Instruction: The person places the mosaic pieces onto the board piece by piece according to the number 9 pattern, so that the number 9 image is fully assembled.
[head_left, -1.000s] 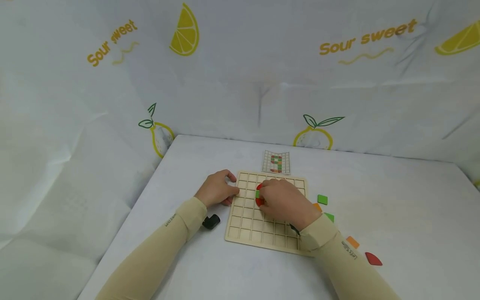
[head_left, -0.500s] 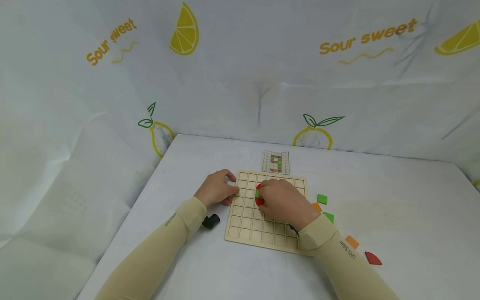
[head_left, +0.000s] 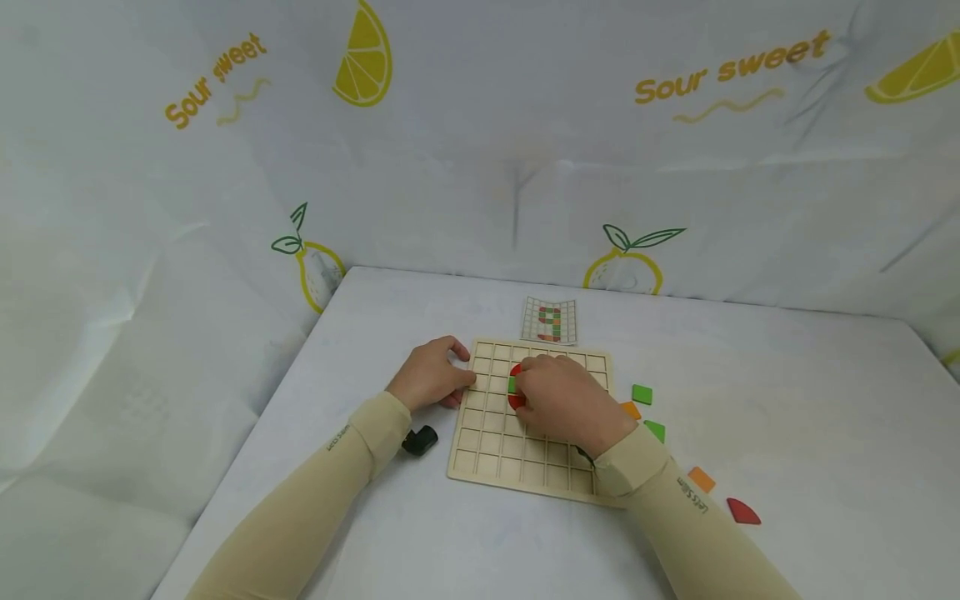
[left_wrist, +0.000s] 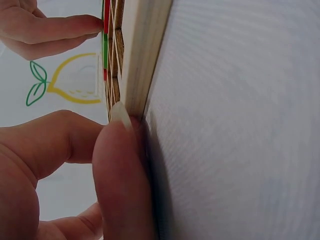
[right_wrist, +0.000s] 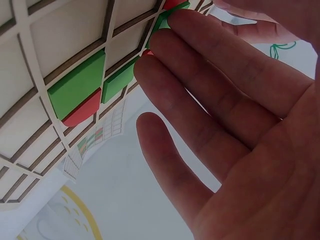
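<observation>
A pale wooden grid board (head_left: pixel 498 446) lies on the table with red and green pieces set in its upper cells. My right hand (head_left: pixel 566 398) is over it, fingertips at a red quarter-round piece (head_left: pixel 516 402) and a green square (head_left: pixel 512 384). In the right wrist view its fingers (right_wrist: pixel 200 95) extend toward the tiles, one of them a large green tile (right_wrist: pixel 77 85). Part of the design is hidden under this hand in the head view. My left hand (head_left: pixel 429 372) rests at the board's left edge, fingertips against its side in the left wrist view.
Behind the board lies a pattern card (head_left: pixel 551 321) with a coloured figure on a grid. Loose pieces lie at the right: green (head_left: pixel 642 394), orange (head_left: pixel 702 478) and red (head_left: pixel 744 511) among them. A black object (head_left: pixel 422 440) sits near my left cuff. Printed cloth hangs behind.
</observation>
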